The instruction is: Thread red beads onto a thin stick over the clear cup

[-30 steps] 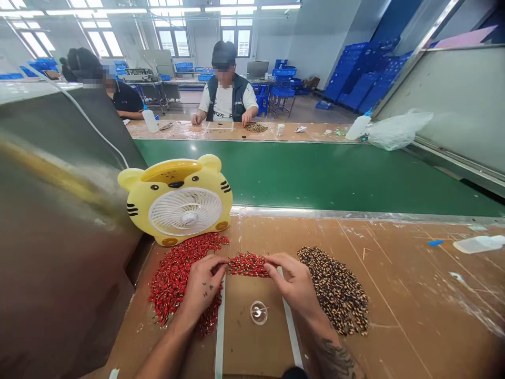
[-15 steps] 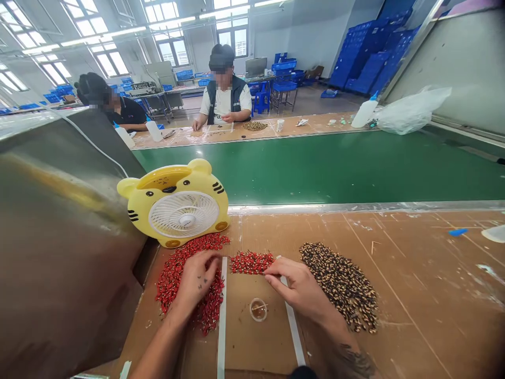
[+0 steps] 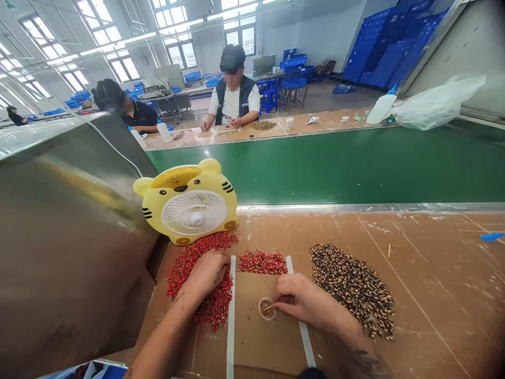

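Note:
My right hand [image 3: 300, 299] pinches the end of a thin toothpick [image 3: 270, 307], whose other end rests in a small clear round cup [image 3: 263, 315] of brownish content. My left hand [image 3: 211, 269] lies over a pile of small red pieces [image 3: 216, 310], fingers curled down and closed; their tips are hidden, so what they hold does not show. Beyond the cup, a band of red pieces with light tips [image 3: 262, 262] is laid out between two white tape strips [image 3: 231, 316] on the brown board. A pile of black-and-tan pieces [image 3: 351, 284] is to the right of my right hand.
A yellow animal-faced fan [image 3: 195, 205] stands behind the red pile, beside a metal box [image 3: 79, 252] on the left. Past the table runs a green belt [image 3: 315, 173]. Across it, two people work near white bottles [image 3: 381, 107] and a plastic bag [image 3: 437, 105].
My right hand has moved from the red band down to the cup and taken hold of the toothpick. My left hand stays at the red pile. The view has shifted slightly.

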`<act>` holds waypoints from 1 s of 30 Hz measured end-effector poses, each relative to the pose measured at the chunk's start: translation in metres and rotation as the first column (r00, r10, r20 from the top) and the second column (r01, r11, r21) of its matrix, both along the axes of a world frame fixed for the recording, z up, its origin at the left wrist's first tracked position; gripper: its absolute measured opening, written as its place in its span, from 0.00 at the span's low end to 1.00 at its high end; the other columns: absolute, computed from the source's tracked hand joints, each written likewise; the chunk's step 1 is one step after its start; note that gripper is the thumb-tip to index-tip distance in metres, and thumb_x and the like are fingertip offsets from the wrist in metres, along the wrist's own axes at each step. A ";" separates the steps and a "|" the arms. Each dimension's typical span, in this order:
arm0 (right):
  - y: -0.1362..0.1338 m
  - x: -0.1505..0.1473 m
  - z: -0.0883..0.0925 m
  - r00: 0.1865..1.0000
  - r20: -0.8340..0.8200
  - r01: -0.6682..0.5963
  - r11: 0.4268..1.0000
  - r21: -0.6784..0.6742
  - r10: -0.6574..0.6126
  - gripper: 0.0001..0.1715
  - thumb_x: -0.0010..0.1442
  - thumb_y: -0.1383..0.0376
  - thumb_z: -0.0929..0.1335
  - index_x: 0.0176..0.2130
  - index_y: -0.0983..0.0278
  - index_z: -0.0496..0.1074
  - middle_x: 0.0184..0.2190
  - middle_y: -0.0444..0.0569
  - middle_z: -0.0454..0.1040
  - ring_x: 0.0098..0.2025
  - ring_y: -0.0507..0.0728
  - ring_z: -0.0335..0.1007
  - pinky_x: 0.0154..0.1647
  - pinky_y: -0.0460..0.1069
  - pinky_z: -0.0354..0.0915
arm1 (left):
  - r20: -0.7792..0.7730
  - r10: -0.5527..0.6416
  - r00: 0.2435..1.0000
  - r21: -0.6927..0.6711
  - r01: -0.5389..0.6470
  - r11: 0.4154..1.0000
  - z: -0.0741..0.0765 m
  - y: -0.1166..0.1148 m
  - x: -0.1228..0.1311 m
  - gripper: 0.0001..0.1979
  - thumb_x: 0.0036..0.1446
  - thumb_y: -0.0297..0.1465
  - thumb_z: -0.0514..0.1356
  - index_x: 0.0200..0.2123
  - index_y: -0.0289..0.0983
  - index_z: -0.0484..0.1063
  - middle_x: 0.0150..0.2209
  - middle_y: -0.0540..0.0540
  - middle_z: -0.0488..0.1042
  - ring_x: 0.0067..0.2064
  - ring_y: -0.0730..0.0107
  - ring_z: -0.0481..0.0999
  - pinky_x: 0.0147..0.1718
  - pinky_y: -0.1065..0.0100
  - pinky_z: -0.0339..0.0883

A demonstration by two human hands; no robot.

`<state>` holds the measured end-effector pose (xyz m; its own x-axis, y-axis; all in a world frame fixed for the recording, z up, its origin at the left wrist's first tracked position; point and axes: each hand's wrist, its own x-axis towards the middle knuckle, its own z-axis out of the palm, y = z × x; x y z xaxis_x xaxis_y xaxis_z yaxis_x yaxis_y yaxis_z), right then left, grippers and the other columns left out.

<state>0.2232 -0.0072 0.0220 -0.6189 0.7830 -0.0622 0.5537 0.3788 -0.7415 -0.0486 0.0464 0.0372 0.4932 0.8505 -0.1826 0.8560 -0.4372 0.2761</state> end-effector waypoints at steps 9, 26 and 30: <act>-0.003 -0.006 -0.004 1.000 0.000 -0.010 0.996 0.086 0.010 0.06 0.61 0.67 0.71 0.31 0.64 0.77 0.29 0.45 0.76 0.34 0.54 0.70 0.37 0.46 0.62 | -0.054 -0.024 0.998 0.048 0.026 0.999 -0.008 0.009 0.014 0.13 0.61 0.24 0.53 0.31 0.38 0.77 0.33 0.42 0.78 0.39 0.59 0.77 0.39 0.66 0.65; -0.003 -0.007 -0.005 1.000 0.014 0.005 0.991 0.135 -0.007 0.06 0.60 0.69 0.71 0.30 0.64 0.75 0.28 0.44 0.76 0.33 0.54 0.69 0.35 0.47 0.61 | 0.173 -0.041 0.984 0.152 0.014 0.988 -0.028 0.001 0.009 0.12 0.63 0.25 0.53 0.39 0.38 0.77 0.35 0.43 0.78 0.40 0.62 0.75 0.42 0.65 0.67; -0.003 -0.007 -0.006 1.000 -0.001 0.002 0.990 0.138 -0.002 0.06 0.61 0.69 0.71 0.31 0.64 0.76 0.28 0.45 0.75 0.33 0.54 0.69 0.35 0.47 0.61 | 0.208 0.014 0.978 0.186 -0.054 0.981 -0.022 0.000 0.001 0.12 0.62 0.24 0.53 0.41 0.37 0.77 0.37 0.42 0.78 0.41 0.61 0.76 0.43 0.65 0.67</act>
<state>0.2162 -0.0103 0.0159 -0.6176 0.7851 0.0473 0.5538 0.4767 -0.6827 -0.0475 0.0464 0.0152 0.4733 0.8767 0.0857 0.8050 -0.4700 0.3620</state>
